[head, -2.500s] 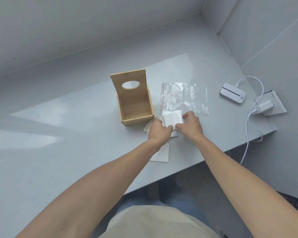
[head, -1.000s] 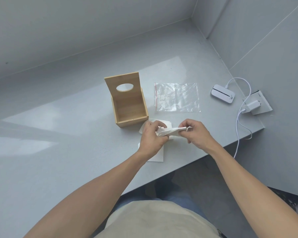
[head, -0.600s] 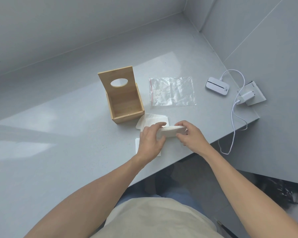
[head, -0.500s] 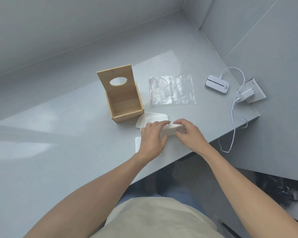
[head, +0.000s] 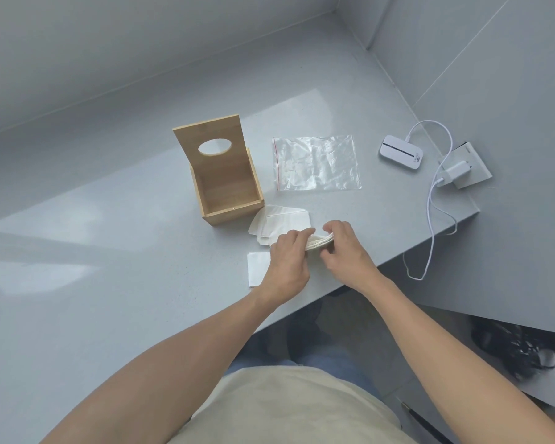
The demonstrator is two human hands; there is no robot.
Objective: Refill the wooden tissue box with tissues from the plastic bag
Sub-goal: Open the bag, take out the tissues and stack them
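Grey countertop [head: 109,251] meets grey walls [head: 93,43].

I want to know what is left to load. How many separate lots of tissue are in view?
3: a stack gripped between both hands, loose sheets beside the wooden box, one sheet under the left wrist. Others may be hidden.

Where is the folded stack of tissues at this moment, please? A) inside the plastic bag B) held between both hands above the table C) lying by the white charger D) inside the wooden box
B: the left hand and right hand pinch the folded stack of tissues between them, while the wooden box shows a bare interior.
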